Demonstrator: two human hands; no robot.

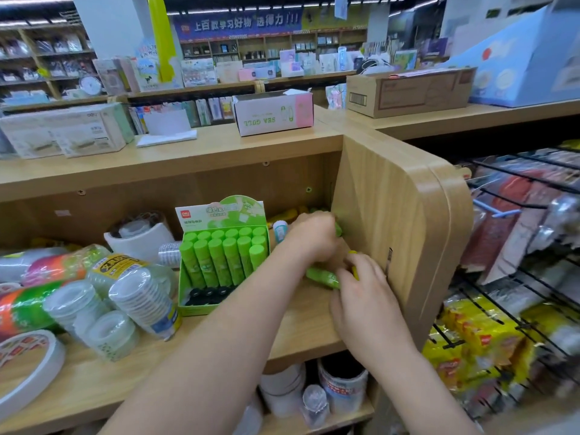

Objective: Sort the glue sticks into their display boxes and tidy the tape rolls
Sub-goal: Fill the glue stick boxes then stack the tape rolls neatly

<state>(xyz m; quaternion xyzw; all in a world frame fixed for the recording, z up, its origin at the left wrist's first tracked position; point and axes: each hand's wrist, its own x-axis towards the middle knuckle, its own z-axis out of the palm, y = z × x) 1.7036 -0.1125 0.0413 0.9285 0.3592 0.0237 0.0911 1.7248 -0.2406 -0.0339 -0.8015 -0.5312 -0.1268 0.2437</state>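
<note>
Nearest you, at the left edge of the pale wood-grain shelf (pixel 298 328), lies a flat white tape roll (pixel 28 365) with a wide hollow centre. Just beyond it, clear tape rolls (pixel 141 302) are stacked in glossy plastic sleeves that lie tumbled on their sides. Your right hand (pixel 365 301) is low against the rounded wooden side panel (pixel 392 230), its fingertips curled onto the end of a smooth green glue stick (pixel 323 276) lying flat on the shelf, with a bit of yellow showing beside them. Left of that stands the green cardboard display box (pixel 201 306), holding rows of upright sticks (pixel 219 255) with round caps and, in front, a row of empty black sockets. Your left hand (pixel 314 237) reaches deeper into the back corner, knuckles bent, apart from the right. You cannot tell whether it grips anything, though green shows past its fingers. On top of the unit sits a white carton (pixel 273 113).
</note>
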